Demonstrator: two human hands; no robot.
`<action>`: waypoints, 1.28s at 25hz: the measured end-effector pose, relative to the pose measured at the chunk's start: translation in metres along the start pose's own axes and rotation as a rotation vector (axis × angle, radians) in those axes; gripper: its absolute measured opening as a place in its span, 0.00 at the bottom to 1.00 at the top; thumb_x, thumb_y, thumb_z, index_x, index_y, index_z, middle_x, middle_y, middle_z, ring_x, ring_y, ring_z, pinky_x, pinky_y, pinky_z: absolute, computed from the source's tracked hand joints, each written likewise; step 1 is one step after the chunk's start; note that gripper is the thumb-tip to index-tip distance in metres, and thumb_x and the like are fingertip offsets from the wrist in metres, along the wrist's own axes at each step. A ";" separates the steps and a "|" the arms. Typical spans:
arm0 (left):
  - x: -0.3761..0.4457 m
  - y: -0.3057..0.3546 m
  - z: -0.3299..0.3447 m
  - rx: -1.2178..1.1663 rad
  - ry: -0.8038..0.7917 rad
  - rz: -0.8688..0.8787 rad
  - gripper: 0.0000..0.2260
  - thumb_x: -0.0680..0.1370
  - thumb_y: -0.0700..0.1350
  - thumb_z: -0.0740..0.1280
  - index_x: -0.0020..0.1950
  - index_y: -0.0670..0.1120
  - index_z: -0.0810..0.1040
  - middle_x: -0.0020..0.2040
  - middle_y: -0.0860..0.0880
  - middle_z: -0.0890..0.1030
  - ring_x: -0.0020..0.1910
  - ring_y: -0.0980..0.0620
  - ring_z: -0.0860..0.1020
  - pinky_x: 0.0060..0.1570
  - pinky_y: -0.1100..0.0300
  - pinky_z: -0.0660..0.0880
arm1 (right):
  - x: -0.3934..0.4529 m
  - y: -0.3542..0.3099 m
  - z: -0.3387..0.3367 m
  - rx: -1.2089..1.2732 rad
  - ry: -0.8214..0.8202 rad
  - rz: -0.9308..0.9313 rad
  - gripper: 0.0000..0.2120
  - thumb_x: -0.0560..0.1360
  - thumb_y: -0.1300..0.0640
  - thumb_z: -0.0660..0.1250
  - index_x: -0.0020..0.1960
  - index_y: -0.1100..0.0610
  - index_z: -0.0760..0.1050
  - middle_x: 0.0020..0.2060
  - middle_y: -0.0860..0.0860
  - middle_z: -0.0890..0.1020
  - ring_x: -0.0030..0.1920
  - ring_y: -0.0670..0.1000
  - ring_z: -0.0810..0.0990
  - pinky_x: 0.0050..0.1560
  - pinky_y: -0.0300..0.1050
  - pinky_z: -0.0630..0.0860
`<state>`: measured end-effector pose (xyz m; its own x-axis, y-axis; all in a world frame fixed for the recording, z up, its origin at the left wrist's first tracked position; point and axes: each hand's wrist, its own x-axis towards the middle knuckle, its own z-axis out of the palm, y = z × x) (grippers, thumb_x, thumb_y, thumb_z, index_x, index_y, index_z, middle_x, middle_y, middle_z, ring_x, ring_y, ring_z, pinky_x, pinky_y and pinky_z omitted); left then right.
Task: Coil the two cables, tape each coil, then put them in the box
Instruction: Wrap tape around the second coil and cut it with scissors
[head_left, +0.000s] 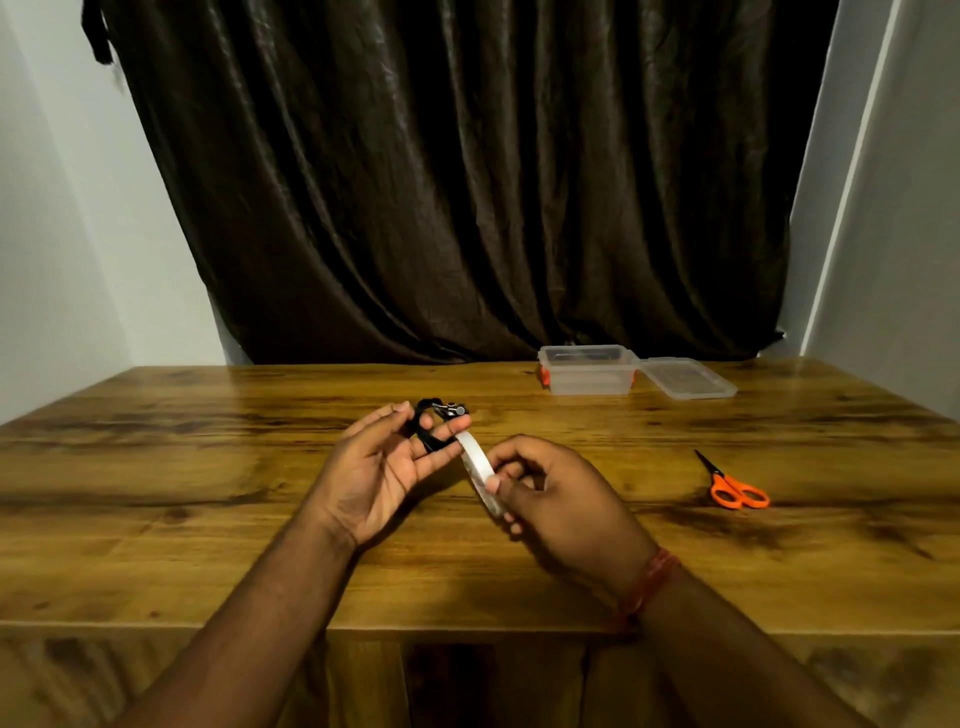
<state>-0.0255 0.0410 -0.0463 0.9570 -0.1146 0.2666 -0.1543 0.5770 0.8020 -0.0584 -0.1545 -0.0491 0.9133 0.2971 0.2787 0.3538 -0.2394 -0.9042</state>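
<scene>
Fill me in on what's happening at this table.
A person is taping a coiled black cable. The left hand holds the coil between thumb and fingers, while the right hand grips a roll of white tape right beside it. Orange scissors lie on the wooden table to the right. The clear box sits open at the back, its lid beside it.

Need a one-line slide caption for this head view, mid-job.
Left hand holds a coiled black cable while right hand grips the tape roll; scissors and open box wait.
</scene>
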 end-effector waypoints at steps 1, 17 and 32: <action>0.000 0.000 0.000 -0.009 -0.007 -0.008 0.07 0.80 0.40 0.58 0.45 0.40 0.72 0.43 0.41 0.77 0.62 0.34 0.79 0.52 0.41 0.80 | -0.003 0.001 -0.007 -0.039 0.010 -0.018 0.08 0.78 0.60 0.67 0.51 0.47 0.80 0.40 0.48 0.79 0.35 0.45 0.78 0.35 0.42 0.78; 0.000 0.000 -0.007 0.053 -0.063 -0.062 0.07 0.80 0.42 0.60 0.44 0.43 0.73 0.42 0.45 0.74 0.35 0.51 0.76 0.31 0.49 0.82 | -0.009 0.051 -0.123 -1.188 0.122 0.076 0.16 0.75 0.59 0.67 0.59 0.44 0.78 0.50 0.46 0.77 0.51 0.48 0.77 0.53 0.43 0.77; 0.000 -0.017 -0.006 0.380 -0.102 -0.156 0.08 0.76 0.46 0.68 0.48 0.43 0.72 0.32 0.46 0.70 0.26 0.55 0.68 0.24 0.52 0.79 | 0.044 0.028 0.022 -0.110 0.152 -0.281 0.03 0.74 0.57 0.73 0.47 0.54 0.81 0.43 0.44 0.75 0.39 0.40 0.74 0.42 0.31 0.71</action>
<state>-0.0215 0.0359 -0.0636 0.9497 -0.2675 0.1627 -0.1075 0.2096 0.9719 -0.0122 -0.1279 -0.0695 0.7935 0.2266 0.5647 0.6083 -0.2684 -0.7470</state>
